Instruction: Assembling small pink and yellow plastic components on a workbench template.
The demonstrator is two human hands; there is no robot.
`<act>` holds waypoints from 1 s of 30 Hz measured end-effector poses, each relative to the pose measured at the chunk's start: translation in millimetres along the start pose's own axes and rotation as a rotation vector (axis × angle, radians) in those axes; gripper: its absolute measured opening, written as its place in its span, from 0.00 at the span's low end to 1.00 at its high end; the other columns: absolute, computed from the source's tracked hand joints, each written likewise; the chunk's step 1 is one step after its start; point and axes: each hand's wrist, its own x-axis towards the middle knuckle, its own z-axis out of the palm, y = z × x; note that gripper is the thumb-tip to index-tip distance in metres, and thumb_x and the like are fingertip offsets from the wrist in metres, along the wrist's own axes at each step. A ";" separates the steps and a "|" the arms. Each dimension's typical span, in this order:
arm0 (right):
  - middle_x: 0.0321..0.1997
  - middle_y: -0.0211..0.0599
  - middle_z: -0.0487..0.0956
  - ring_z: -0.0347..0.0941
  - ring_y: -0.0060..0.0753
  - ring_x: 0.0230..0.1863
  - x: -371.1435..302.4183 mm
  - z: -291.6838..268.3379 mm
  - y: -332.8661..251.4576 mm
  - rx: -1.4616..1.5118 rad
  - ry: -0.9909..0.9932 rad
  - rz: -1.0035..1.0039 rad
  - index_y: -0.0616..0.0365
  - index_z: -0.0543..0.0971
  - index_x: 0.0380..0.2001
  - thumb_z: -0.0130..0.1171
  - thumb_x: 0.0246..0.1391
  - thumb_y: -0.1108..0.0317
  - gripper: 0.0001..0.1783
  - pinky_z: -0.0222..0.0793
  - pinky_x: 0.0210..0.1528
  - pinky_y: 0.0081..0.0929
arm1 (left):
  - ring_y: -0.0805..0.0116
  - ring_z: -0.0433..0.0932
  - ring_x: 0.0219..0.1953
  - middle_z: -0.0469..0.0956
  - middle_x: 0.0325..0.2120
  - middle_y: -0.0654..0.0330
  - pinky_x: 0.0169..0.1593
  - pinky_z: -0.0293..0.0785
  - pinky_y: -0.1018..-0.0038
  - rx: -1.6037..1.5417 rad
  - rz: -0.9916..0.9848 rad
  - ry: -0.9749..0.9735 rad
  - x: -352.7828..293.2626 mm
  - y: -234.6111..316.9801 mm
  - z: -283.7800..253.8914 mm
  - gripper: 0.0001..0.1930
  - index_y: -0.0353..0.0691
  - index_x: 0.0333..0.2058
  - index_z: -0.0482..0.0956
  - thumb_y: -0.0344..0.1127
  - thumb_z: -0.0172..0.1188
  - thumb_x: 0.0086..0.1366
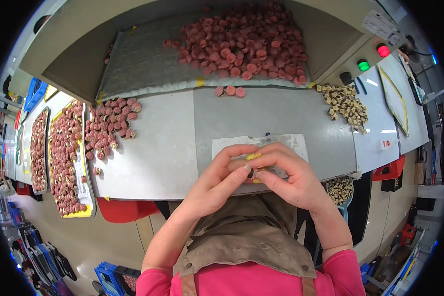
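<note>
Above the near edge of the table my left hand (pixel 216 178) and my right hand (pixel 296 178) meet, fingers bent in toward each other. Between the two thumbs and fingertips is a small dark piece (pixel 251 174), mostly covered, so its full shape is hidden. Yellow covers show on some fingertips. A white board (pixel 296 144) with stains lies beneath the hands, a tiny dark bit behind it. Farther back sit a few pink round shell pieces (pixel 230 91). Small cream-and-black blocks (pixel 349 106) are heaped to the right.
Many loose pink shells (pixel 246 42) pile on a grey mat (pixel 143 64) under a hood. At left, pink-and-cream pieces (pixel 111 121) spread beside filled trays (pixel 86 200). A red stool (pixel 126 209) stands below the edge; a blue-rimmed container (pixel 341 190) of blocks hangs right.
</note>
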 end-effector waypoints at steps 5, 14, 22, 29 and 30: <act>0.41 0.38 0.74 0.70 0.35 0.44 -10.8 -44.3 7.7 -0.257 0.158 -0.060 0.59 0.76 0.42 0.55 0.52 0.74 0.12 0.65 0.49 0.28 | 0.71 0.72 0.45 0.74 0.43 0.58 0.51 0.67 0.76 0.538 0.104 0.557 -47.6 28.7 -26.0 0.15 0.36 0.50 0.67 0.27 0.51 0.65; 0.40 0.39 0.74 0.71 0.41 0.42 -13.4 -152.3 65.7 -1.037 0.632 -0.068 0.58 0.76 0.39 0.57 0.51 0.71 0.11 0.64 0.47 0.34 | 0.67 0.72 0.45 0.69 0.47 0.56 0.50 0.68 0.72 1.763 0.071 1.199 -230.0 78.6 -218.5 0.14 0.33 0.47 0.71 0.23 0.48 0.63; 0.40 0.39 0.74 0.70 0.43 0.42 -6.1 -140.8 64.7 -1.238 0.548 -0.058 0.58 0.75 0.34 0.58 0.49 0.72 0.08 0.64 0.47 0.35 | 0.65 0.73 0.44 0.75 0.42 0.57 0.50 0.67 0.72 1.357 0.339 0.960 -49.5 74.4 -101.3 0.12 0.35 0.45 0.74 0.26 0.54 0.62; 0.38 0.41 0.72 0.71 0.43 0.40 -12.5 -101.6 28.1 -0.712 0.465 0.009 0.61 0.74 0.35 0.57 0.49 0.75 0.09 0.68 0.43 0.33 | 0.53 0.72 0.40 0.73 0.38 0.54 0.42 0.69 0.64 1.575 0.617 0.527 77.3 37.5 -52.2 0.14 0.40 0.42 0.74 0.29 0.60 0.55; 0.38 0.41 0.72 0.71 0.42 0.39 -16.4 -100.8 26.7 -0.756 0.386 0.022 0.61 0.74 0.37 0.57 0.49 0.76 0.10 0.68 0.42 0.32 | 0.52 0.72 0.40 0.73 0.37 0.53 0.42 0.69 0.64 1.565 0.587 0.533 85.4 26.8 -59.4 0.15 0.40 0.43 0.74 0.29 0.61 0.55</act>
